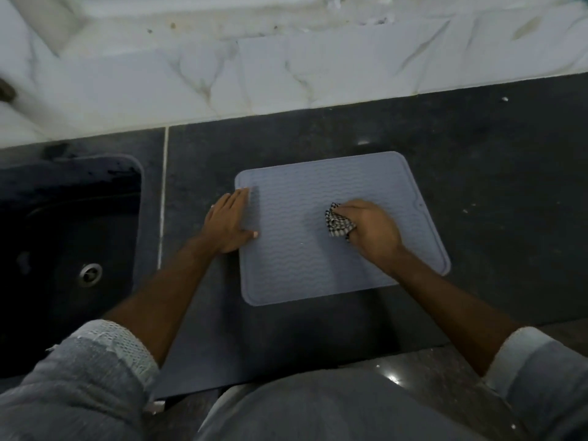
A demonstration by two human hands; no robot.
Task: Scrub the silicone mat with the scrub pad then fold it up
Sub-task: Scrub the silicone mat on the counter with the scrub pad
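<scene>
Silicone mat [318, 249]: grey, wavy-ribbed, lying flat and unfolded on the dark countertop [477, 173], directly under both my hands. My left hand [229, 223] rests flat on the mat's left edge, fingers straight and together, thumb stretched out onto the ribbed surface; palm half on the mat, half on the counter. My right hand [370, 229] sits over the mat's middle-right area, fingers curled round the scrub pad [338, 221], a crumpled checked black-and-white piece that pokes out from my fist toward my left hand and touches the mat. The two hands are apart, with bare mat between them. Beyond my left hand, a dark sink [70, 224] with a metal drain [90, 274]. Past both hands, away from me, a white marble-patterned wall [286, 74]. Both sleeves [105, 361] rolled up
</scene>
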